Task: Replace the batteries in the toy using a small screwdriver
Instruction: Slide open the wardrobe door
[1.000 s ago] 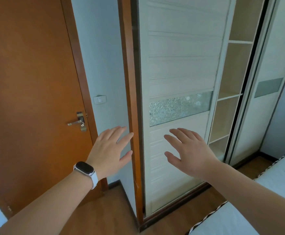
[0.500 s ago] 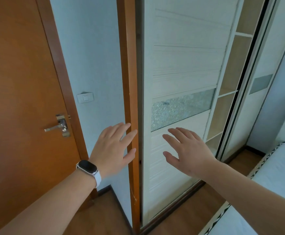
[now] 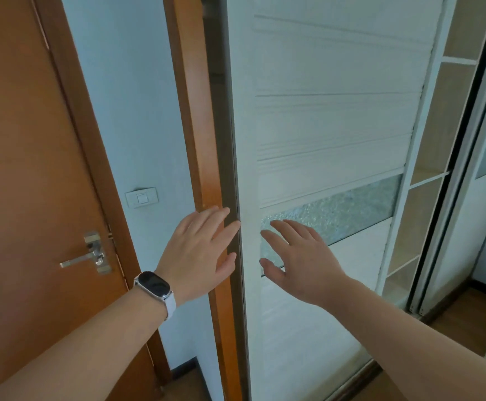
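At chest height both hands are raised with fingers spread and nothing in either grip: the left hand hangs before the orange frame post, the right hand before the white wardrobe door. Neither toy, batteries nor screwdriver is in view, so which hand lies nearer them cannot be told.

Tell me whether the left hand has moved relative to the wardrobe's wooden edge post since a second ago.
Yes: the left hand has drifted right, its fingertips now overlapping the wooden edge post.
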Motion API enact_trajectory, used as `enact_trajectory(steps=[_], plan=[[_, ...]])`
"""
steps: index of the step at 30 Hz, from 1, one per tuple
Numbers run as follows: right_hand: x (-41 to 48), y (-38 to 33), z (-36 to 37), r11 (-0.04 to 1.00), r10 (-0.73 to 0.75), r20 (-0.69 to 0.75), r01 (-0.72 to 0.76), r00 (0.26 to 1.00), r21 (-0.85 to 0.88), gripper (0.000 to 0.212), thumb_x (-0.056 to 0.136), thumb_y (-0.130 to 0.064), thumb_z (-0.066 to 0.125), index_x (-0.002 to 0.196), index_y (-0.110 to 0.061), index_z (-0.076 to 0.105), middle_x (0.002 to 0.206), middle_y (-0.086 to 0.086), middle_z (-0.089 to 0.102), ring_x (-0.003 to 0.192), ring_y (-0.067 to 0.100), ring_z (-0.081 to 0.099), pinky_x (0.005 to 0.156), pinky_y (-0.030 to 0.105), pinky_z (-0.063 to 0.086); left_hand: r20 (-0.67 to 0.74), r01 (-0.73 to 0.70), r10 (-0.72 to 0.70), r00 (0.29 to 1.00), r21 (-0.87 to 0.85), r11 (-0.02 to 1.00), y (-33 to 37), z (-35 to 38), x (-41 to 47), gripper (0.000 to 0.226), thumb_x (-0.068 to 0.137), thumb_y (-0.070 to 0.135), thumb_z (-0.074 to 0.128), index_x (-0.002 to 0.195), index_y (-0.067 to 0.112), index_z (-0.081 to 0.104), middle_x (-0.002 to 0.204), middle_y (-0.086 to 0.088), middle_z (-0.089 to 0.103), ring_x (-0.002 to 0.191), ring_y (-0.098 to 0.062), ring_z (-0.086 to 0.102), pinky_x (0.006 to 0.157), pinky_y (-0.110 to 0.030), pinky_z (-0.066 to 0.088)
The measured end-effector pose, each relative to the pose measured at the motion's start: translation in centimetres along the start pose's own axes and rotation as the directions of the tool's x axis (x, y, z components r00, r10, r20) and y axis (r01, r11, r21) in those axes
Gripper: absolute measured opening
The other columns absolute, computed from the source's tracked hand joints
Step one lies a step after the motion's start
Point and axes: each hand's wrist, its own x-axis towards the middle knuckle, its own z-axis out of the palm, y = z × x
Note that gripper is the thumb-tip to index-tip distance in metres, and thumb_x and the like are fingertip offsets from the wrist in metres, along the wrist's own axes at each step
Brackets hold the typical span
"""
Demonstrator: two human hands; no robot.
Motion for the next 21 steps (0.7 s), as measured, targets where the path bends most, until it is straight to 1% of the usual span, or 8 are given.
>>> enact_trajectory(steps=[3, 5, 7, 10, 13, 15, 18, 21], plan=[[2.5, 1.9, 1.3, 1.000, -0.030, -0.046, 0.030, 0.999, 0.003, 0.051, 0.092, -0.049, 0.045, 0.129, -0.017, 0.059, 0.134, 0.011, 0.061, 0.123, 0.033, 0.057, 0.100, 0.046, 0.048, -0.064, 0.005, -0.002, 0.998, 0.048, 0.999, -0.4, 1.2, 2.9, 0.049, 0.084, 0.035, 0.075, 0.128, 0.014, 0.068, 0.137, -0.015, 0.063, 0.128, -0.037, 0.059, 0.106, -0.055, 0.044], [4.2, 3.0, 1.8, 0.999, -0.036, -0.088, 0.039, 0.995, 0.033, 0.051, 0.092, -0.047, 0.050, 0.130, -0.016, 0.059, 0.134, 0.011, 0.061, 0.124, 0.033, 0.057, 0.101, 0.046, 0.047, -0.114, 0.007, 0.001, 0.993, 0.066, 0.998, -0.9, 1.7, 4.9, 0.045, 0.086, 0.034, 0.068, 0.127, 0.014, 0.067, 0.138, -0.016, 0.062, 0.129, -0.037, 0.057, 0.108, -0.055, 0.041], [6.0, 3.7, 2.1, 0.997, -0.028, -0.143, 0.039, 0.989, 0.072, 0.051, 0.092, -0.045, 0.053, 0.132, -0.013, 0.059, 0.135, 0.012, 0.060, 0.124, 0.033, 0.056, 0.102, 0.046, 0.046, -0.157, 0.004, 0.010, 0.988, 0.088, 0.996, -1.2, 1.9, 6.8, 0.045, 0.087, 0.034, 0.062, 0.126, 0.014, 0.067, 0.139, -0.016, 0.061, 0.131, -0.037, 0.056, 0.110, -0.056, 0.039], [8.4, 4.4, 1.9, 0.992, -0.023, -0.246, 0.053, 0.969, 0.116, 0.052, 0.093, -0.043, 0.054, 0.133, -0.011, 0.059, 0.136, 0.013, 0.060, 0.124, 0.033, 0.056, 0.103, 0.046, 0.046, -0.206, -0.013, 0.040, 0.978, 0.128, 0.992, -1.3, 2.1, 9.2, 0.044, 0.088, 0.032, 0.062, 0.127, 0.014, 0.065, 0.142, -0.016, 0.058, 0.134, -0.035, 0.051, 0.111, -0.058, 0.038], [10.6, 5.1, 1.8, 0.986, 0.006, -0.332, 0.050, 0.943, 0.160, 0.052, 0.094, -0.042, 0.054, 0.134, -0.010, 0.060, 0.138, 0.013, 0.058, 0.127, 0.031, 0.054, 0.105, 0.044, 0.044, -0.220, 0.020, 0.017, 0.975, 0.166, 0.986, -1.1, 2.1, 11.1, 0.045, 0.089, 0.035, 0.060, 0.130, 0.016, 0.063, 0.147, -0.015, 0.054, 0.139, -0.034, 0.046, 0.113, -0.058, 0.031], [11.5, 5.5, 2.1, 0.982, 0.043, -0.341, 0.023, 0.939, 0.188, 0.054, 0.094, -0.042, 0.052, 0.137, -0.009, 0.057, 0.143, 0.013, 0.055, 0.131, 0.030, 0.051, 0.108, 0.043, 0.042, -0.222, 0.043, 0.001, 0.975, 0.192, 0.981, -1.0, 2.1, 11.9, 0.047, 0.090, 0.037, 0.058, 0.131, 0.016, 0.061, 0.149, -0.016, 0.051, 0.140, -0.036, 0.044, 0.114, -0.060, 0.027], [12.3, 6.0, 3.1, 0.978, 0.092, -0.347, -0.019, 0.933, 0.206, 0.058, 0.096, -0.044, 0.049, 0.141, -0.008, 0.053, 0.149, 0.013, 0.049, 0.137, 0.030, 0.046, 0.112, 0.042, 0.037, -0.214, 0.054, -0.007, 0.977, 0.216, 0.975, -1.5, 2.2, 12.9, 0.049, 0.090, 0.039, 0.058, 0.133, 0.016, 0.059, 0.151, -0.018, 0.048, 0.142, -0.037, 0.041, 0.113, -0.062, 0.026], [13.0, 6.4, 4.2, 0.975, 0.111, -0.376, -0.027, 0.920, 0.221, 0.058, 0.097, -0.043, 0.050, 0.141, -0.006, 0.052, 0.151, 0.016, 0.046, 0.140, 0.033, 0.043, 0.112, 0.048, 0.038, -0.207, 0.064, -0.012, 0.978, 0.247, 0.967, -2.5, 2.4, 13.4, 0.049, 0.089, 0.037, 0.055, 0.132, 0.013, 0.060, 0.150, -0.020, 0.049, 0.141, -0.038, 0.043, 0.114, -0.060, 0.025]])
